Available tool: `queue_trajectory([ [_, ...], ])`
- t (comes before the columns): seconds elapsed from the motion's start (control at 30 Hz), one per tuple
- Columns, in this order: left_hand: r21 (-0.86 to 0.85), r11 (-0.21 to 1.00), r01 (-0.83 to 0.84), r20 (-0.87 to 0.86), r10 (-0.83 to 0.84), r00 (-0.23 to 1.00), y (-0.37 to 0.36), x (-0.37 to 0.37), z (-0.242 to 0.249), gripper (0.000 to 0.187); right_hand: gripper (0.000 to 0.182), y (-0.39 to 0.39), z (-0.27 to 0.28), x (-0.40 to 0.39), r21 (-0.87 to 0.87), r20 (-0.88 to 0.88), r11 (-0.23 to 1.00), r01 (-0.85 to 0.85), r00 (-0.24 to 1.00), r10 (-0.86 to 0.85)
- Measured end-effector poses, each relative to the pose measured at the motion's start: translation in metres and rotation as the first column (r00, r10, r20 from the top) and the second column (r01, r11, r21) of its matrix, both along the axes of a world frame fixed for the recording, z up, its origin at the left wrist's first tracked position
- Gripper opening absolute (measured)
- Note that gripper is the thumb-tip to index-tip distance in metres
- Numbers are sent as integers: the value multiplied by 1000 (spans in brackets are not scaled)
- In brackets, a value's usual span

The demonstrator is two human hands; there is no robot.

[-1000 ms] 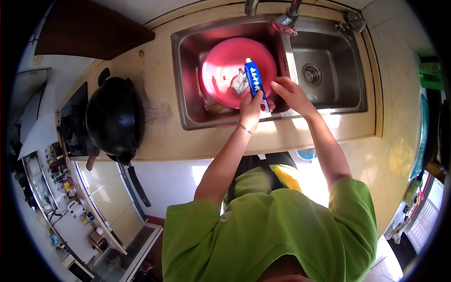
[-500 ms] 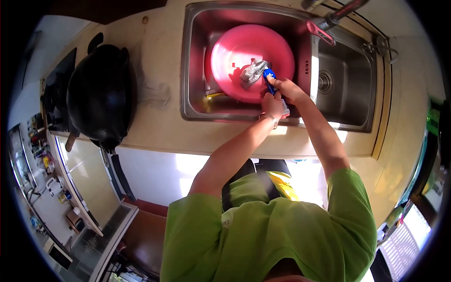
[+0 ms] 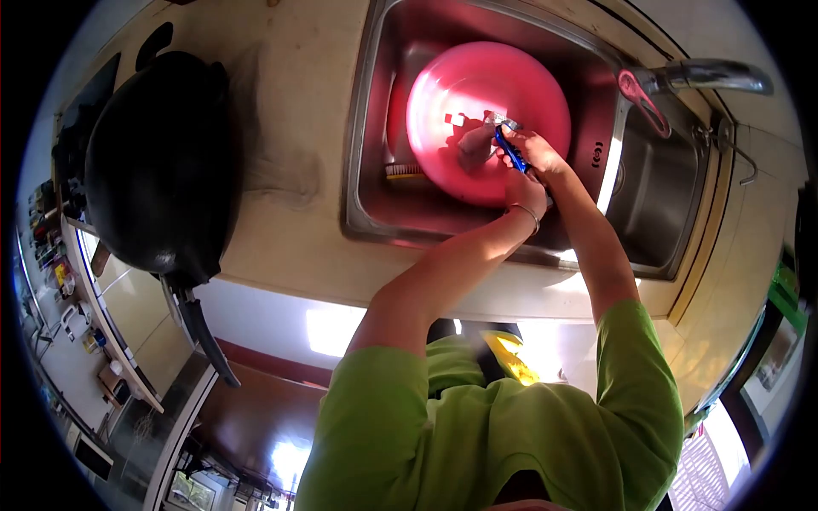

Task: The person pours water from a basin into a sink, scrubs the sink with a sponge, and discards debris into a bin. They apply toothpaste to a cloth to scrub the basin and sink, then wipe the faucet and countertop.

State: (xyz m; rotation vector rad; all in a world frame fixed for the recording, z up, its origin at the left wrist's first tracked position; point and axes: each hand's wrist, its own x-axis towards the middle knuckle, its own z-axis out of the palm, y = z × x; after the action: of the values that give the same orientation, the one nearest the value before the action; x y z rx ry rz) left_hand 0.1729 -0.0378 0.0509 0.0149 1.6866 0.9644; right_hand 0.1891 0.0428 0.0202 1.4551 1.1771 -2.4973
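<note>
Okay, left hand (image 3: 526,192) fingers wrap the blue tube (image 3: 514,154), right hand (image 3: 540,153) fingers pinch near its top, over the pink basin (image 3: 430,94); can't tell if it's opened.

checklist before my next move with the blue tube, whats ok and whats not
1. Left hand grips the blue tube near its lower end: ok
2. Right hand is at the tube's upper end: ok
3. Tube's upper end is over the pink basin: ok
4. Cap is off the tube: cannot tell, that end is too small and partly hidden by fingers
5. Pink basin sits inside the larger sink bowl: ok
6. Faucet spout is over the pink basin: not ok, it points away to the right
</note>
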Motion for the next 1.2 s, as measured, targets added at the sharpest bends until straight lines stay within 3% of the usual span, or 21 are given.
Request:
queue_trajectory([
  [0.1, 9, 999, -33, -274, 34, 961, 15, 2, -19, 20, 31, 14, -6, -12, 40, 59, 999, 6, 998, -8],
  [0.23, 23, 999, -26, -288, 32, 957, 29, -2, -41, 20, 31, 29, -16, -27, 87, 134, 994, -59, 990, 47],
  [0.4, -49, 997, -55, -193, 45, 980, 36, -13, -45, 21, 28, 33, -34, -32, 89, 109, 993, -73, 992, 63],
  [0.5, -83, 997, -5, -156, -8, 988, 38, -21, -36, 22, 29, 36, -31, -36, 53, 150, 993, -105, 984, 96],
  [0.6, -118, 990, 81, -7, -82, 997, 37, -35, -20, 27, 31, 37, -32, -39, 64, 187, 987, -147, 973, 133],
  [0.73, -119, 993, -3, -94, -8, 996, 38, -28, -31, 23, 32, 39, -33, -40, 59, 245, 982, -181, 956, 161],
  [0.8, -139, 988, 66, -59, -74, 996, 39, -32, -27, 25, 32, 38, -35, -40, 54, 256, 985, -164, 956, 145],
  [0.9, -108, 994, 2, 64, 4, 998, 38, -37, -20, 33, 32, 39, -36, -41, 65, 281, 987, -148, 952, 125],
  [1.2, -91, 994, 56, 55, -51, 997, 40, -38, -27, 29, 31, 45, -45, -33, 76, 298, 978, -192, 941, 162],
])
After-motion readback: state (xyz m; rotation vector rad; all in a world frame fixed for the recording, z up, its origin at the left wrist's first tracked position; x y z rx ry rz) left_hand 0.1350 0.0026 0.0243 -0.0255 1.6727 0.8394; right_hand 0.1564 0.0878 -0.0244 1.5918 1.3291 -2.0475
